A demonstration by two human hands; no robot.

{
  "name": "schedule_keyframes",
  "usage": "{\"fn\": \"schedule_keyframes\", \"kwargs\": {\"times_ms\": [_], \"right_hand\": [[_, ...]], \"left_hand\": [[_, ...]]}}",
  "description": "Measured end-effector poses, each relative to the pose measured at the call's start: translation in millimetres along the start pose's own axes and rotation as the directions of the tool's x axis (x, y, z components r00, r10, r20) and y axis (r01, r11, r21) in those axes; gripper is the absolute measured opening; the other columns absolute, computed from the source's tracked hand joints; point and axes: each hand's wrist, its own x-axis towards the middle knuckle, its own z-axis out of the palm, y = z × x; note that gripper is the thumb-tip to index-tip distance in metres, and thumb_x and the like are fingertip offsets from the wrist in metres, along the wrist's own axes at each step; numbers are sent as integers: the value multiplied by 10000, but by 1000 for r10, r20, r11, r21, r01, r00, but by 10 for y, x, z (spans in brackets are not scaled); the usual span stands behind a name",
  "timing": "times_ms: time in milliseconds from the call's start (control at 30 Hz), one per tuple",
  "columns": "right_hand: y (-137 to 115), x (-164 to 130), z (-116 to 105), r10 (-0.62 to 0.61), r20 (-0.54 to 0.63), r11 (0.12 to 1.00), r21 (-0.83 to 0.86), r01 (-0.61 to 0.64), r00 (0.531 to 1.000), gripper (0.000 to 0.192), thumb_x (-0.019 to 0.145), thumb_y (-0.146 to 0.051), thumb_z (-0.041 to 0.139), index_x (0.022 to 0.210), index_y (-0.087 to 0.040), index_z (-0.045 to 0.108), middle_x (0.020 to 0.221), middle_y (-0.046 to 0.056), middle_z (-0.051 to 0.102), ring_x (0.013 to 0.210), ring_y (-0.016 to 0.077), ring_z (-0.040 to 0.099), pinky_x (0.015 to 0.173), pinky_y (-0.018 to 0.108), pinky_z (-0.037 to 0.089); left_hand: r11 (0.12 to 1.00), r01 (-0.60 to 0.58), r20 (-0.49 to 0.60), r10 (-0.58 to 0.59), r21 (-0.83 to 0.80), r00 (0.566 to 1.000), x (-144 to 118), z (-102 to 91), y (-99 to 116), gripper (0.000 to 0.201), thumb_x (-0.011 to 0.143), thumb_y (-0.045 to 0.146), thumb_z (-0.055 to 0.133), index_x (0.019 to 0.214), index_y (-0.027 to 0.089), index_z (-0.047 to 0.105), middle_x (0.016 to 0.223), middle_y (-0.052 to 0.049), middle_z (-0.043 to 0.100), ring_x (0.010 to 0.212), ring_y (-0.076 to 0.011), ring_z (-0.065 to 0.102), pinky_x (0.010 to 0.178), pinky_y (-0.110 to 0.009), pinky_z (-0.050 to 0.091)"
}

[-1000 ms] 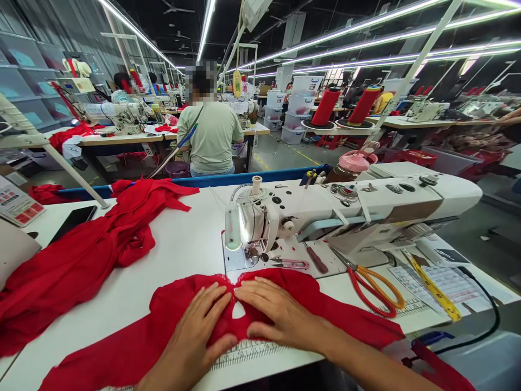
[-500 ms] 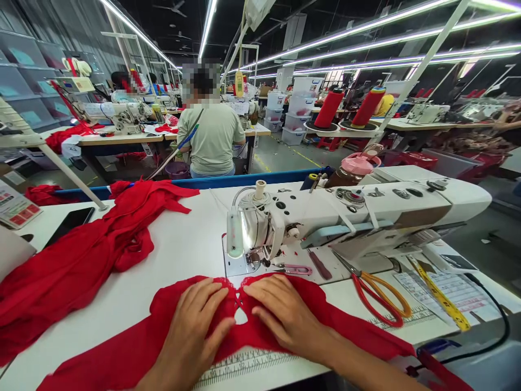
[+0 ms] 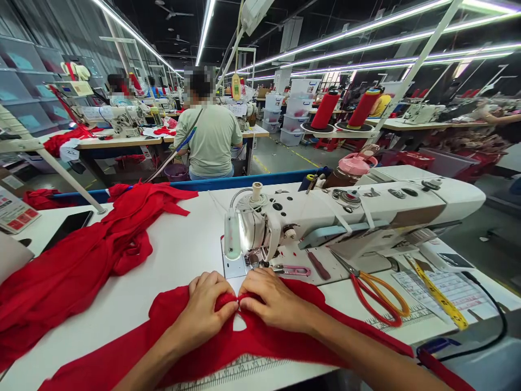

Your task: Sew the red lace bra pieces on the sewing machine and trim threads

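Note:
A red fabric piece (image 3: 260, 339) lies spread on the white table (image 3: 179, 255) in front of a white sewing machine (image 3: 345, 214). My left hand (image 3: 205, 309) and my right hand (image 3: 272, 298) pinch the fabric's upper edge together, fingertips meeting just above a small hole in the cloth. The pinched spot sits just in front of the machine's needle area (image 3: 254, 260). Both hands rest on the cloth.
A heap of red fabric (image 3: 77, 260) covers the table's left side beside a dark phone (image 3: 67, 228). Orange-handled scissors (image 3: 376, 296), a pink thread snipper (image 3: 291, 269), and a yellow tape measure (image 3: 437, 293) lie to the right. A person in a green shirt (image 3: 209, 136) sits ahead.
My hands slid forward from lying flat on the cloth and now pinch its top edge together, closing the gap near the machine's needle.

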Motion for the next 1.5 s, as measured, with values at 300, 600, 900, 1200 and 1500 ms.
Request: {"fn": "schedule_keyframes", "kwargs": {"times_ms": [300,600,900,1200,1500], "right_hand": [[-52,-82,135,63,-203,992,-91,-83,977,181,996,-127,438,1012,-169,613,1070,118,628,1015,269,557,931,464,444],[40,-262,202,-57,-150,983,162,82,987,557,927,-358,702,1414,-176,501,1340,115,634,1265,247,554,1118,405,406],[177,-325,121,11,79,986,165,-24,997,968,784,-601,773,1547,-177,354,1525,157,468,1416,310,418,1211,501,265],[241,-353,111,-25,107,986,167,7,994,938,844,-562,727,1582,-198,276,1558,138,428,1442,304,387,1232,490,221],[282,-393,146,-30,108,983,182,10,994,951,845,-589,723,1595,-251,245,1557,132,430,1437,324,392,1232,509,206]], "left_hand": [[993,41,-289,-7,111,957,-76,225,1,117,962,243,523,1044,188,587,1254,-131,552,1261,-339,489,1097,-658,339],[926,-314,-216,357,208,909,-310,252,-142,340,1013,322,527,1330,203,559,1311,-99,661,1233,-255,625,1058,-441,529],[920,-260,-113,304,294,946,-385,291,-342,685,925,475,640,1519,247,389,1445,-78,585,1327,-291,557,1148,-553,401],[850,-299,-150,395,434,906,-335,203,-333,722,891,502,652,1492,165,437,1435,-90,593,1321,-258,562,1252,-508,141],[834,-287,-174,407,472,897,-280,192,-309,684,869,510,630,1436,149,501,1404,-85,619,1287,-239,579,1259,-431,-58]]}}
